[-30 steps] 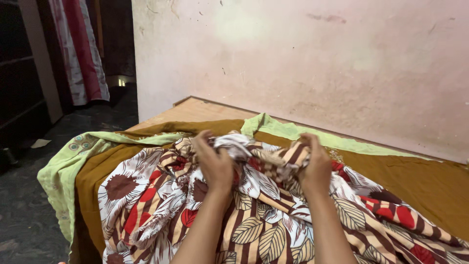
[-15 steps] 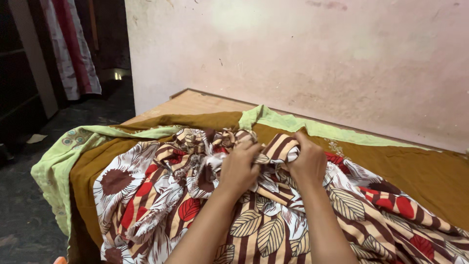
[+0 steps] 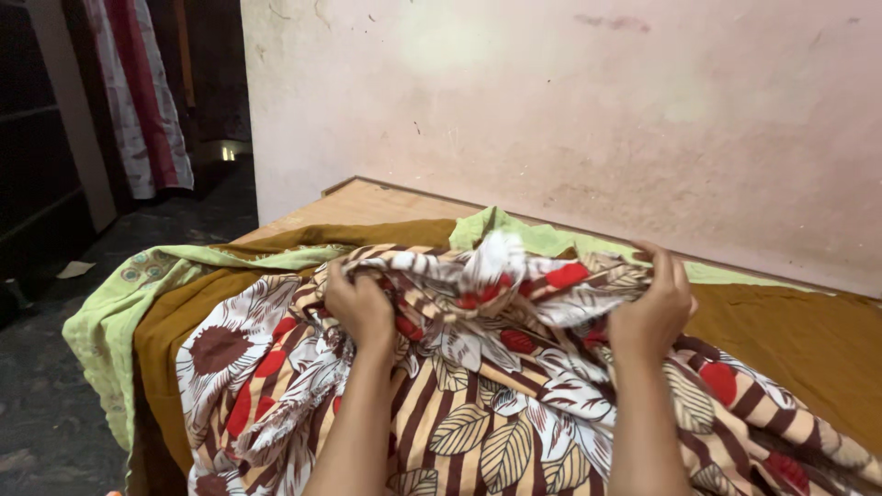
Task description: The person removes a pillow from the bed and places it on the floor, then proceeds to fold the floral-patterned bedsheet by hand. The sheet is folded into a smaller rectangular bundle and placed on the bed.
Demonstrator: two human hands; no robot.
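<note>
Now: both hands full of leafy cloth

Leafy cloth (image 3: pixel 478 422): big sheet w/ brown stripes, cream leaves, red leaves, white bits. Spread over near part of bed, bunched up high in the middle btwn both hands. Top edge pulled into a crumpled ridge from left hand across to right hand.

Left hand (image 3: pixel 360 308): closed tight on a fistful of cloth at left end of ridge. Fingers curled in, back of hand up. Arm coming up from bottom edge.

Right hand (image 3: pixel 654 312): closed on cloth at right end of ridge, a bit higher than left. Fingers bent over the top of the bunch. Thumb side hidden, so can't tell how deep the grip goes.

Hands well apart, cloth stretched and wrinkled btwn them.

Under cloth: mustard-brown sheet (image 3: pixel 799 340) lying flat on bed, showing at right and down left side. Light green cloth (image 3: pixel 119 312) w/ small round marks on top of that, running along far edge and hanging off left corner.

Bare wooden bed board (image 3: pixel 367 204) showing at far corner, near wall. Pink wall (image 3: pixel 570 119) right behind bed, w/ stains and scratches. Dark floor (image 3: pixel 46 413) at left. Striped red and white curtain (image 3: pixel 142 101) hanging far left, well away from bed.
</note>
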